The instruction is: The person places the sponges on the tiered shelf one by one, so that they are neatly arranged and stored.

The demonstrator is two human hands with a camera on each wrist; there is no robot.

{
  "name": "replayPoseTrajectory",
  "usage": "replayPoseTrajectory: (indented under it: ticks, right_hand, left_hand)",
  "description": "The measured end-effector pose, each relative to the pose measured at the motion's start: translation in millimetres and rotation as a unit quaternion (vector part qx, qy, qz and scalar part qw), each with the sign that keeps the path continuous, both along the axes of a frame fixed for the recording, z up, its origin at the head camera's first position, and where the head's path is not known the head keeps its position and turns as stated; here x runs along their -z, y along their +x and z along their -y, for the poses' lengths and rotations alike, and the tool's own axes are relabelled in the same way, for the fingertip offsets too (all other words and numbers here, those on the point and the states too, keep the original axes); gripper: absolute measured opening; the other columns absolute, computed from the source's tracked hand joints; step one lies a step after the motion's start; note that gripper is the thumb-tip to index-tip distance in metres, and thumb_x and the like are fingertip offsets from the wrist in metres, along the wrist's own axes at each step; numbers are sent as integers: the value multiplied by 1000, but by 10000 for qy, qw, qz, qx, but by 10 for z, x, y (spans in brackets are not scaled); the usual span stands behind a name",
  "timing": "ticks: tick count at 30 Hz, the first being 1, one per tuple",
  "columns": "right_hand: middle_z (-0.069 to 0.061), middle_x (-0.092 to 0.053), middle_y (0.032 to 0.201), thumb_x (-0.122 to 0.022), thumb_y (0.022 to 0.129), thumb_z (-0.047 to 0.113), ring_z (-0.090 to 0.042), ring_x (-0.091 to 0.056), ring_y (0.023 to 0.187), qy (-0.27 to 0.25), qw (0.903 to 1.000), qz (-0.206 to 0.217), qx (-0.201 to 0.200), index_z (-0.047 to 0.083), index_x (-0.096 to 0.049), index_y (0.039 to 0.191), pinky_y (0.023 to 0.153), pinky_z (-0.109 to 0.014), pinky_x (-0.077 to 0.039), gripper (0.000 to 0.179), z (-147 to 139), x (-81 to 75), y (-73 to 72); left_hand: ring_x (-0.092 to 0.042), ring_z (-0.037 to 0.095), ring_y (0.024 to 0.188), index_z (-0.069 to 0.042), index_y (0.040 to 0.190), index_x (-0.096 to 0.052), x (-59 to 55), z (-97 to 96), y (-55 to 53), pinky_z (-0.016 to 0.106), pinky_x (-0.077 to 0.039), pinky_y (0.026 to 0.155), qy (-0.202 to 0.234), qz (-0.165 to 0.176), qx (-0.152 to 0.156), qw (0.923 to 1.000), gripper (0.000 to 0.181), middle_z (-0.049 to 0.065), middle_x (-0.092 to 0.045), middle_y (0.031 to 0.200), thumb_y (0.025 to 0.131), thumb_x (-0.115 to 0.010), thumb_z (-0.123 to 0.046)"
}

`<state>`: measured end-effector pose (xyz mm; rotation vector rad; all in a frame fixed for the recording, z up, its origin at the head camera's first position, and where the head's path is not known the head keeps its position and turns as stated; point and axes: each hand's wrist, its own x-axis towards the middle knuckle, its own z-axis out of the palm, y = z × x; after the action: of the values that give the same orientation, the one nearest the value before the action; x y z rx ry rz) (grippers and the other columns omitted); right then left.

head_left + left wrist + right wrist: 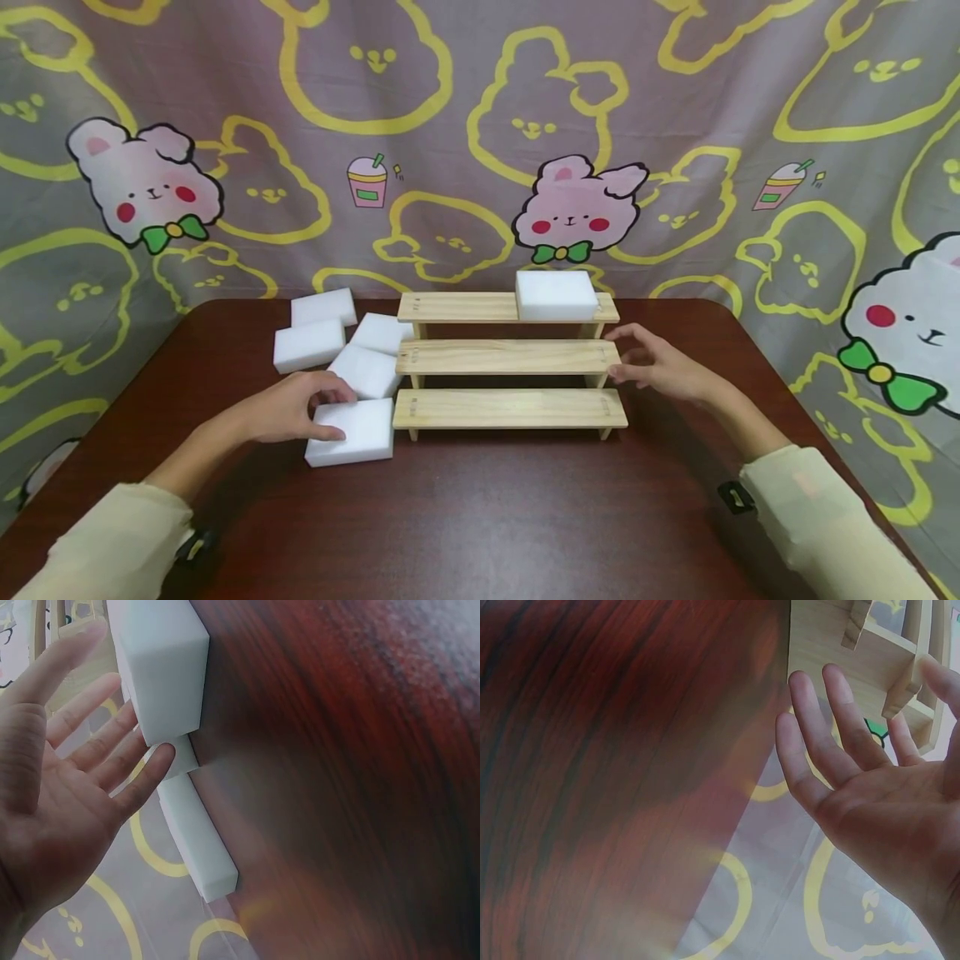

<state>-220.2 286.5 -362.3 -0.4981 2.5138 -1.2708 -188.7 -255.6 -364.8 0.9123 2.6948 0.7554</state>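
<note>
My left hand (288, 407) is over the nearest white sponge block (363, 429), thumb and fingers spread above its left part. In the left wrist view its fingers (135, 791) look extended beside a block (169, 682); whether they touch it I cannot tell. A three-step wooden rack (510, 357) stands in the middle. Beside its right end is my right hand (663, 367), fingers loosely bent and holding nothing. The right wrist view shows those fingers (810, 727) apart, near the rack's legs (904, 690). Another sponge block (557, 296) lies on the top step, toward its right.
Several more white sponge blocks (309, 344) lie in a loose group left of the rack, some touching or overlapping. All this stands on a dark reddish-brown table (480, 517). A patterned curtain (450, 167) hangs close behind the table and along its sides.
</note>
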Motion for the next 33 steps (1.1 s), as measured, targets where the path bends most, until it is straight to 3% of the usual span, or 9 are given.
replayPoseTrajectory:
  ticks: [7, 18, 33]
  right_hand:
    - [-22, -69, 112, -67, 101, 18, -32, -70, 102, -3, 10000, 8, 11, 5, -37, 145, 81, -45, -53, 54, 4, 2, 4]
    - [-25, -68, 113, -67, 101, 20, -35, -69, 104, 57, 9999, 87, 74, 4, -37, 145, 83, -46, -53, 55, -15, -6, -9]
    - [-24, -68, 113, -67, 102, 18, -35, -70, 103, 37, 10000, 42, 8, 4, -36, 145, 82, -46, -53, 55, 3, -7, -5]
  left_hand:
    - [-58, 14, 96, -5, 117, -70, 13, 47, 22, 37, -54, 85, -140, 49, 19, 9999, 55, -1, -68, 111, 76, -94, -32]
    - [-56, 16, 103, -3, 124, -66, 22, 98, 36, 38, -53, 90, -5, -35, 423, 9991, 69, 4, -64, 118, 71, -97, -35]
    - [-56, 24, 115, -8, 130, -62, -9, 100, 40, 46, -48, 100, -369, 290, 297, 9985, 78, 7, -61, 127, 66, -99, -36]
